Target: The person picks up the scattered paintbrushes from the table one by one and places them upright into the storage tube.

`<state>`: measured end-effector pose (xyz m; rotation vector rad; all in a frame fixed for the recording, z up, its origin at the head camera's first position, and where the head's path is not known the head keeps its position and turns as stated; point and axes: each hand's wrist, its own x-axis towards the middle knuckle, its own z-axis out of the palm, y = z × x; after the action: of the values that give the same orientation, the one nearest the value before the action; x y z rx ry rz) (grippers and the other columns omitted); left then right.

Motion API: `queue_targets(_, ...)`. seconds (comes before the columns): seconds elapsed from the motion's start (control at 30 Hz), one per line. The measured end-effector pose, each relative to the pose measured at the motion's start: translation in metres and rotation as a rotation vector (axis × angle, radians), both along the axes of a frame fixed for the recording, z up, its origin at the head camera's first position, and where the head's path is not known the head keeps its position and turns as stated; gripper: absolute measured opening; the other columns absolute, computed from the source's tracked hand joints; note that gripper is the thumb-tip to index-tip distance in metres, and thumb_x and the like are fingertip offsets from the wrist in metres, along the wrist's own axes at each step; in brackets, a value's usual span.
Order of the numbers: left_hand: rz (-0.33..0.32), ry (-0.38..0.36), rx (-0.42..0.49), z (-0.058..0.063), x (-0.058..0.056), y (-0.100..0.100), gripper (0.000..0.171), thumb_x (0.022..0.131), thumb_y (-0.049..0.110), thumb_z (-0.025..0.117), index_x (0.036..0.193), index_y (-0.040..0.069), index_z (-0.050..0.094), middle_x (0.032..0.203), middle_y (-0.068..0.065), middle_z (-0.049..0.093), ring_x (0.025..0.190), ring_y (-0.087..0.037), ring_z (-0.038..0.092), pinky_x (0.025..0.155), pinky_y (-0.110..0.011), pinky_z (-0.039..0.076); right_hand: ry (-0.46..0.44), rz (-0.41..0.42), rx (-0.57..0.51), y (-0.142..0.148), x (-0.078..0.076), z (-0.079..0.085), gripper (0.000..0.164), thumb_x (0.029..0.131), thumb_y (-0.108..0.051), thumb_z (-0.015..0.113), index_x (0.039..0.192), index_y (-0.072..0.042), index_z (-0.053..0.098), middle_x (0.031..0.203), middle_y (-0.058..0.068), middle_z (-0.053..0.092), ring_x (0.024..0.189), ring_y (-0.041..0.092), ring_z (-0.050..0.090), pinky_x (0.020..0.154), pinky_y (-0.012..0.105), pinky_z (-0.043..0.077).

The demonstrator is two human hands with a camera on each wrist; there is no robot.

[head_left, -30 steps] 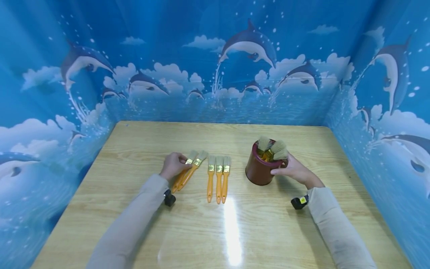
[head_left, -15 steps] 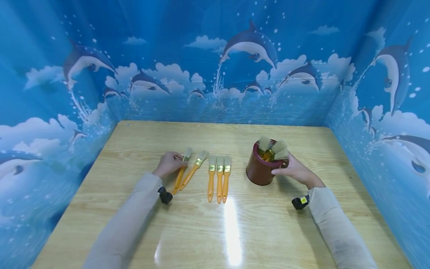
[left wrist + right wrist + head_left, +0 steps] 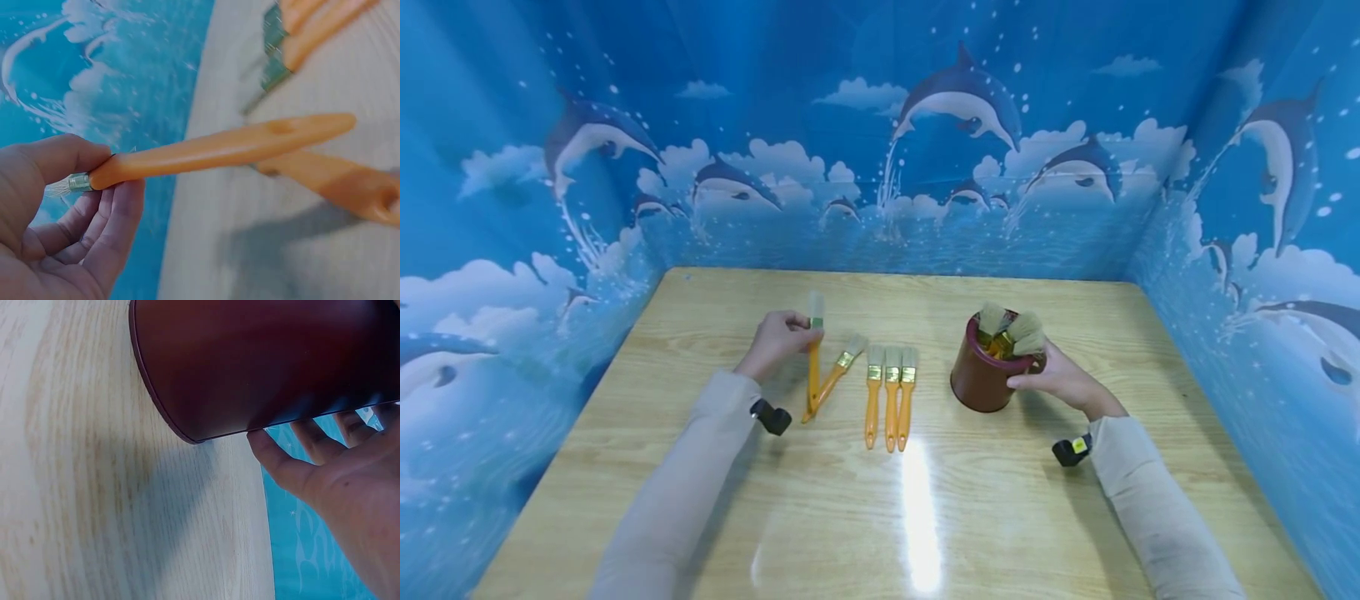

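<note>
My left hand (image 3: 777, 343) pinches a flat paintbrush (image 3: 814, 372) near its metal band, bristles pointing away and the orange handle towards me. In the left wrist view that handle (image 3: 225, 149) stands off the table, above a second paintbrush (image 3: 829, 388) lying slanted on the wood. My right hand (image 3: 1060, 379) holds the right side of a dark reddish-brown cylindrical pot (image 3: 979, 382), thumb at the near side and the other fingers partly hidden behind it. The pot stands upright. Several paintbrushes (image 3: 1024, 332) are in it, bristles up.
Three more paintbrushes (image 3: 891, 396) lie side by side between the hands, bristles towards the back. The wooden table (image 3: 1000, 517) ends at a blue dolphin-print curtain (image 3: 865, 225) behind and at both sides.
The left hand has drawn one paintbrush away from its neighbour, lifted it and turned it more upright in the head view. The right hand and the pot have stayed in place.
</note>
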<state>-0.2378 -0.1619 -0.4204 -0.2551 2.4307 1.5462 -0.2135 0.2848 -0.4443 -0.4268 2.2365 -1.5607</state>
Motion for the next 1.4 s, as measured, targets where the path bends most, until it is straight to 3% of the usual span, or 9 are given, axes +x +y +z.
queue_targets(0.17,-0.009,0.013,0.070,0.019,-0.002,0.014,0.029,0.087,0.021,0.071,0.102,0.002,0.055,0.102,-0.014,0.063,0.086,-0.021,0.069,0.088,-0.043,0.054,-0.002,-0.004,0.005,0.000,0.000,0.001,0.094,0.086,-0.014,0.071,0.154,-0.013,0.006,0.154,0.017,0.021,0.138,0.038,0.024,0.109,0.057,0.025)
queue_targets(0.27,-0.006,0.028,0.110,0.030,-0.003,0.025,0.031,0.087,0.022,0.072,0.103,0.003,0.055,0.103,-0.013,0.064,0.086,-0.021,0.070,0.083,-0.036,0.056,0.001,0.000,-0.002,0.000,0.000,0.001,0.094,0.086,-0.013,0.071,0.154,-0.013,0.006,0.154,0.017,0.021,0.139,0.037,0.023,0.109,0.056,0.024)
queue_targets(0.4,-0.024,0.089,0.163,0.043,-0.003,0.042,0.032,0.086,0.022,0.073,0.105,0.001,0.056,0.104,-0.014,0.065,0.091,-0.026,0.069,0.076,-0.029,0.058,0.003,0.004,-0.003,0.000,0.000,0.002,0.094,0.086,-0.013,0.071,0.154,-0.013,0.006,0.154,0.017,0.021,0.139,0.037,0.023,0.109,0.056,0.024)
queue_targets(0.57,-0.039,0.185,0.254,0.057,-0.003,0.064,0.031,0.086,0.020,0.073,0.107,0.000,0.061,0.103,-0.015,0.067,0.096,-0.030,0.067,0.077,-0.028,0.057,0.008,0.009,0.001,0.000,0.000,0.002,0.094,0.087,-0.013,0.070,0.154,-0.013,0.006,0.154,0.016,0.021,0.139,0.036,0.024,0.109,0.048,0.028)
queue_targets(0.73,-0.085,0.265,0.344,0.069,0.000,0.087,0.032,0.086,0.018,0.073,0.109,-0.002,0.062,0.104,-0.015,0.068,0.097,-0.028,0.067,0.080,-0.028,0.057,0.014,0.011,0.007,0.000,0.000,0.003,0.094,0.086,-0.013,0.071,0.154,-0.013,0.006,0.154,0.016,0.022,0.138,0.036,0.025,0.108,0.050,0.029)
queue_targets(1.1,-0.178,0.396,0.338,0.087,0.011,0.136,0.030,0.086,0.024,0.073,0.108,0.004,0.066,0.104,-0.009,0.069,0.094,-0.017,0.067,0.083,-0.027,0.055,0.004,-0.009,0.027,-0.001,0.000,0.003,0.095,0.085,-0.014,0.073,0.154,-0.012,0.008,0.152,0.018,0.024,0.137,0.038,0.027,0.107,0.055,0.028)
queue_targets(1.4,-0.230,0.473,0.348,0.093,0.014,0.166,0.029,0.086,0.022,0.073,0.109,0.004,0.066,0.104,-0.008,0.070,0.093,-0.015,0.067,0.080,-0.024,0.055,0.012,0.003,0.011,-0.001,-0.001,0.002,0.092,0.084,-0.013,0.073,0.153,-0.012,0.012,0.150,0.017,0.029,0.134,0.036,0.031,0.095,0.021,0.040)
